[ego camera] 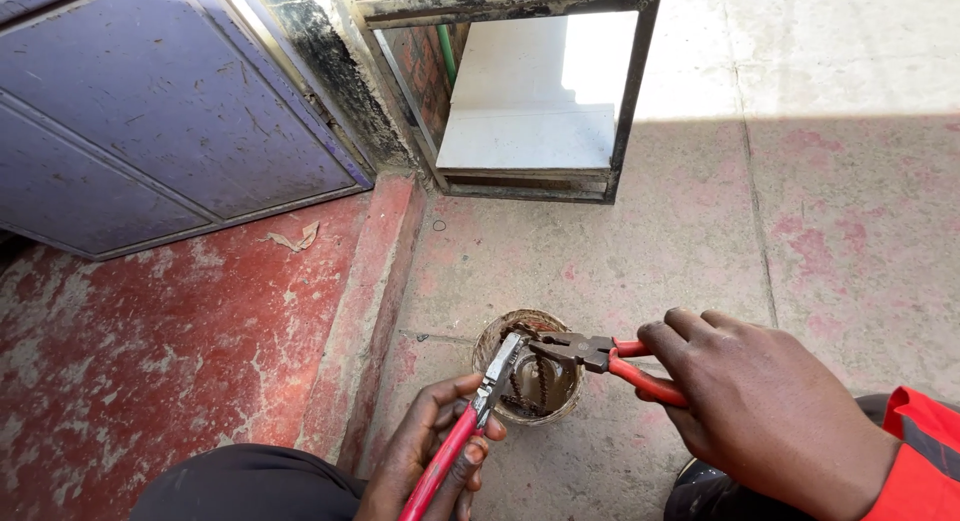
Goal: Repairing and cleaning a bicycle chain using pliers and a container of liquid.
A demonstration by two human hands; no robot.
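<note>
Left hand [432, 451]: lowest in view, closed around the red handles of a pair of pliers [470, 421], whose metal nose points up and right over the rim of a small container.
Right hand [755, 401]: at the lower right, wrapped around the red handles of a second pair of pliers [590, 355]; its open jaws point left, over the container's mouth. An orange-red sleeve [925, 451] shows at the wrist.
Container [527, 366]: a small round tub with a worn rim, standing on the floor between the two hands. Inside lies a dark, greasy chain [527, 376]; both plier tips meet just above it, and I cannot tell whether either one grips it.
Knees: dark trouser fabric [240, 481] at the bottom edge, either side of the container.
Floor [640, 251]: pale concrete with faded pink stains; to the left, a raised step and a worn red-painted surface [150, 351].
Scrap [293, 239]: a torn brownish bit on the red surface, well apart from the hands.
Door [150, 111]: purple metal panel, far left.
Frame [530, 91]: a dark metal frame holding a white panel, farthest away, partly in sunlight.
</note>
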